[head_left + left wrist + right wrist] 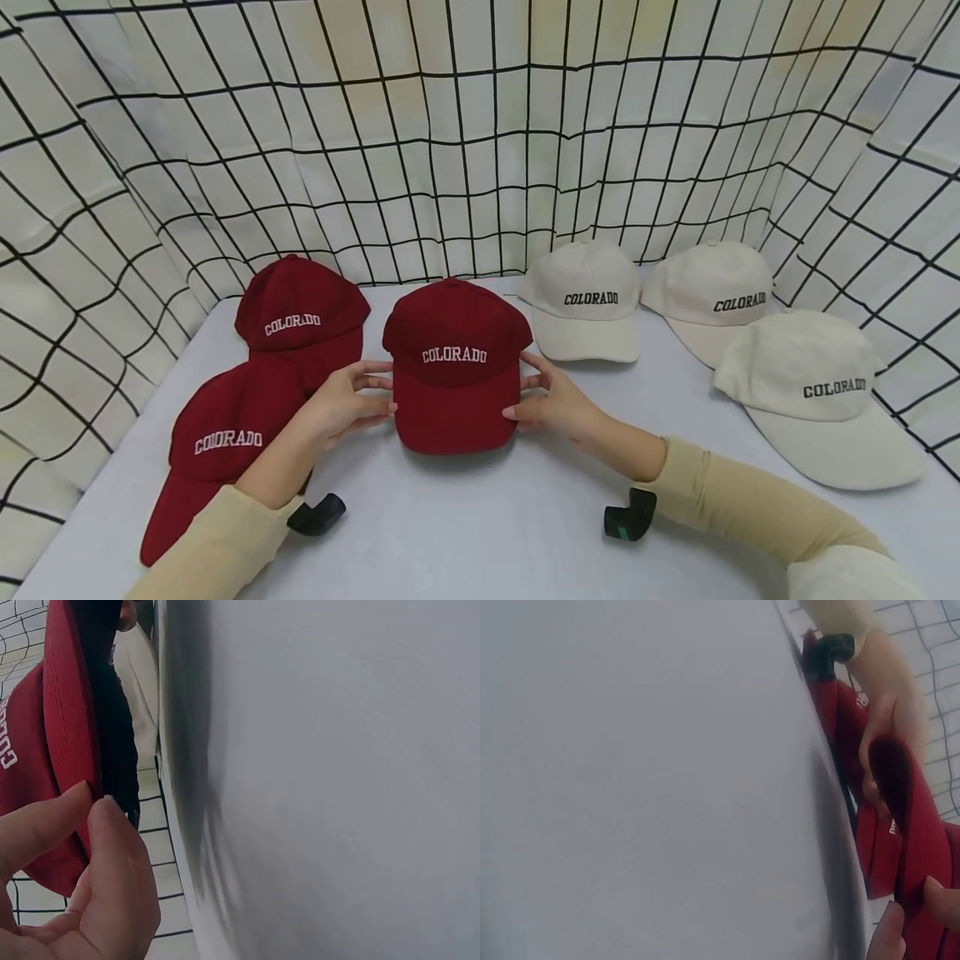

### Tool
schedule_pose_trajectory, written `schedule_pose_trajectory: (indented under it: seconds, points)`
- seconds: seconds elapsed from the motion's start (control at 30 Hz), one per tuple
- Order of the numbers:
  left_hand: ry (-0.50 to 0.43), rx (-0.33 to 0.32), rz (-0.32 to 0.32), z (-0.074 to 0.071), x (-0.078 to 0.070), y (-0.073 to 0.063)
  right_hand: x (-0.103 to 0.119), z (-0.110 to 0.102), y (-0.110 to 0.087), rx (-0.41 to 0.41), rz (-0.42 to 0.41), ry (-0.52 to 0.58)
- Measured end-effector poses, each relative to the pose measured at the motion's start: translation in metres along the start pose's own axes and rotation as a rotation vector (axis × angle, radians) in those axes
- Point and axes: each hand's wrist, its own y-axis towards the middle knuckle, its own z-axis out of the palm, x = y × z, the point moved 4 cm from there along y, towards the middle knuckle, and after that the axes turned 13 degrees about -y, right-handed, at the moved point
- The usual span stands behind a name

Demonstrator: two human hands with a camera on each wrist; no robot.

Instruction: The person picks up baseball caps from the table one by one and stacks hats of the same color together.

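Observation:
A dark red baseball cap point(456, 417) with white COLORADO lettering is held between both hands in the middle of the head view, front facing the camera. My left hand point(351, 406) pinches its brim edge at the left; in the left wrist view the thumb and a finger meet on the brim point(71, 712). At the other side my right hand point(558, 406) pinches the brim edge, its thumb on the front. The right wrist view shows the brim point(922, 847) between thumb and finger. Both wrist views show a gap between cap and table.
Two more red caps, a rear one point(300, 300) and a front one point(232, 408), lie at the left, the front one partly behind my left arm. Three off-white caps point(585, 283) point(712, 283) point(817, 375) lie at the right. Black-lined white cloth point(465, 150) surrounds the white table point(465, 533).

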Motion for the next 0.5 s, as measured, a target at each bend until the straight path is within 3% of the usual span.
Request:
schedule_pose_trajectory:
  seconds: [0.5]
  points:
    - [0.14, 0.029, -0.032, -0.006, 0.002, -0.005, -0.002, 0.003, -0.011, 0.055, -0.035, -0.017]
